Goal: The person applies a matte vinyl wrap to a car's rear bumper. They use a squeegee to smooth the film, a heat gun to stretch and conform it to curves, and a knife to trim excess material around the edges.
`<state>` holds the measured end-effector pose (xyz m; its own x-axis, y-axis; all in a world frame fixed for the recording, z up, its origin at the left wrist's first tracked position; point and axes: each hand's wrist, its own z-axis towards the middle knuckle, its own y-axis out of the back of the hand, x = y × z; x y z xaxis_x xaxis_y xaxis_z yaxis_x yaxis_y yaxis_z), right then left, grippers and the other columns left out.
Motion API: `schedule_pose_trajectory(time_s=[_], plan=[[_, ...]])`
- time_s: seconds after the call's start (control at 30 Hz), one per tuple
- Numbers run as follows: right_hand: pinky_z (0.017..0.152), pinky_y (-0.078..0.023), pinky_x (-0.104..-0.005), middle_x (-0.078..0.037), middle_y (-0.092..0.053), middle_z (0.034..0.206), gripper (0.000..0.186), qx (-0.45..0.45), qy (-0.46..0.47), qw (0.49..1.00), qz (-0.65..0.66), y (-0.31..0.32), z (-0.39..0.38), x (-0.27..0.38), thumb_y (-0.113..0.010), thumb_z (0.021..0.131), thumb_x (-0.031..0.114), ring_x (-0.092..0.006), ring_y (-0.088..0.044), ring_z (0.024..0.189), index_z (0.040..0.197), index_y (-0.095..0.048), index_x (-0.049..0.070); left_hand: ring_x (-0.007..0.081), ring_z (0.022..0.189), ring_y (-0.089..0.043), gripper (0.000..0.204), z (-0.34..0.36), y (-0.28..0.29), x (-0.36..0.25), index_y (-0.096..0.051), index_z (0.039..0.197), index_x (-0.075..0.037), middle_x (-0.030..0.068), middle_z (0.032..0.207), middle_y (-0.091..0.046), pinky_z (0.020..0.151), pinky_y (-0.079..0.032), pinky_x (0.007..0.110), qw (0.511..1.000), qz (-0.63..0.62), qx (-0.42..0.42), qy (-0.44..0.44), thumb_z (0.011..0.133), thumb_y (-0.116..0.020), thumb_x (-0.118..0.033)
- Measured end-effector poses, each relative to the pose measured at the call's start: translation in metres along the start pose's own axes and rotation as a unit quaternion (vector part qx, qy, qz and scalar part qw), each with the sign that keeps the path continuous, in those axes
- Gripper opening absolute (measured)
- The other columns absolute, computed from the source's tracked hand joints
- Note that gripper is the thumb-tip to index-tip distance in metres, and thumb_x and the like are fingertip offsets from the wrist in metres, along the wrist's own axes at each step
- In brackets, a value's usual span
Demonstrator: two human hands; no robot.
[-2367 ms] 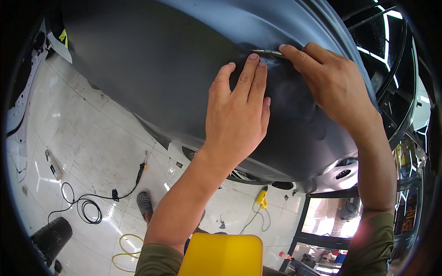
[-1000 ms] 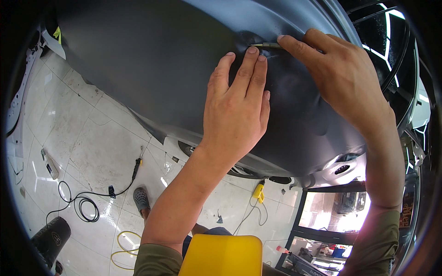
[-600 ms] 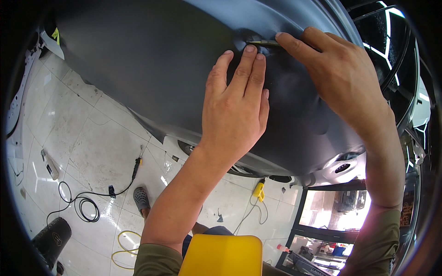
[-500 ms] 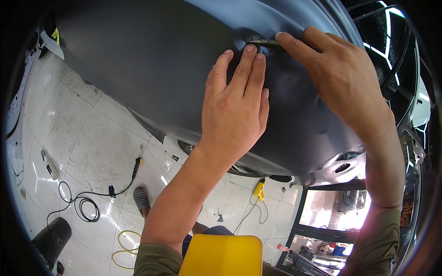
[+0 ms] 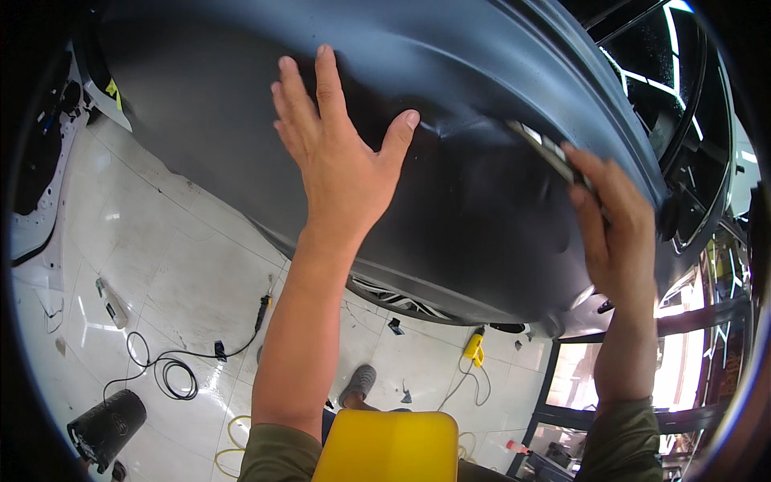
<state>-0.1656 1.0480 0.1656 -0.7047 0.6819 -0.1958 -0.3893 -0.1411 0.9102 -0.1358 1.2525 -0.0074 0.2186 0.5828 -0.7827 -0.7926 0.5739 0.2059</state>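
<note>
Right grip holds one slim tool, left hand over one panel.

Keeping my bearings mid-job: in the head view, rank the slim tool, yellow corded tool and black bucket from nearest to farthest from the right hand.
From the right hand:
1. slim tool: held in it, pointing up-left
2. yellow corded tool: on the floor, lower left
3. black bucket: far lower left

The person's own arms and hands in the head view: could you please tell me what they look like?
Dark olive-green fabric sleeves end near the elbows, leaving both forearms bare. The left hand and right hand are ungloved, with no rings, watch or bracelet visible.
</note>
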Motion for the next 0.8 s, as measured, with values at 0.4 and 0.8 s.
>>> schedule_pose_trajectory(time_s=[0.4,0.8], plan=[[0.057,-0.037,-0.0298,-0.008,-0.048,0.072,0.031,-0.033,-0.092,0.986,0.133,-0.016,-0.051,-0.008,-0.058,0.089,-0.004,-0.0172,-0.046,0.061,0.119,-0.062,0.001,0.0418,0.148,0.011,0.098,0.010,0.002,0.004,-0.009,0.157,-0.014,0.0228,0.161,0.007,0.117,0.000,0.056,0.992,-0.076,0.072,0.077,0.085,-0.071,-0.041],[0.058,-0.039,-0.0328,-0.010,-0.047,0.076,0.032,-0.005,-0.056,0.992,0.113,-0.019,-0.020,0.001,-0.056,0.090,-0.001,-0.0231,-0.048,0.062,0.121,-0.061,0.004,0.0492,0.146,0.009,0.095,0.007,-0.004,-0.009,-0.009,0.156,-0.010,0.0271,0.159,0.006,0.114,-0.003,0.064,0.989,-0.094,0.051,0.100,0.084,-0.069,-0.024]])
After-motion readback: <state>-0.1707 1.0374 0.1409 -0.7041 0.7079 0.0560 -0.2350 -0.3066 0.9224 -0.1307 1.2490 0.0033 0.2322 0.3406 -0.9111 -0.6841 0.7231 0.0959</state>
